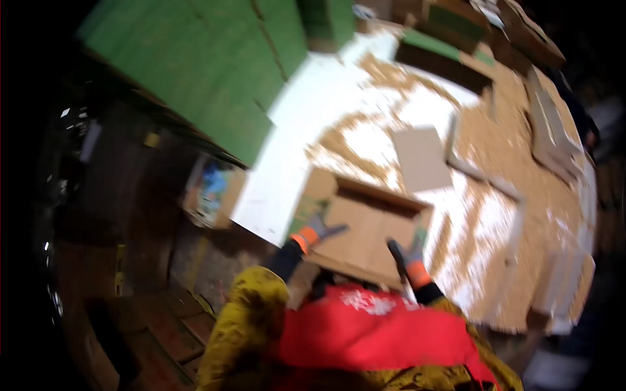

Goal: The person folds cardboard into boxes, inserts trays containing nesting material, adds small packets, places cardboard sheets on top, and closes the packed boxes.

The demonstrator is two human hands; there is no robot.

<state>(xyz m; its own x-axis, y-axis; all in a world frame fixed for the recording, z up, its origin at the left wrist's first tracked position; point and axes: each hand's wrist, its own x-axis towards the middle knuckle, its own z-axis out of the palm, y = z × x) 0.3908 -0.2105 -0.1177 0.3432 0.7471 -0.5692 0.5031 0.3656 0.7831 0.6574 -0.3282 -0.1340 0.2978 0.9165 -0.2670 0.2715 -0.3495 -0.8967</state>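
Left hand (319,229) and right hand (409,253) are straddling the open carton (365,228), thumbs wide; can't tell if gripping. Carton's sitting by the table's (261,208) near edge: uneven push risks tipping it; loose brown granules (492,146) beyond are inviting slip.

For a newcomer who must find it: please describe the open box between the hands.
Find the white table with loose brown material. At its near edge, before the red cloth, is a shallow open box. Unlike the other boxes, it has the left hand and right hand, both gloved, at its sides.
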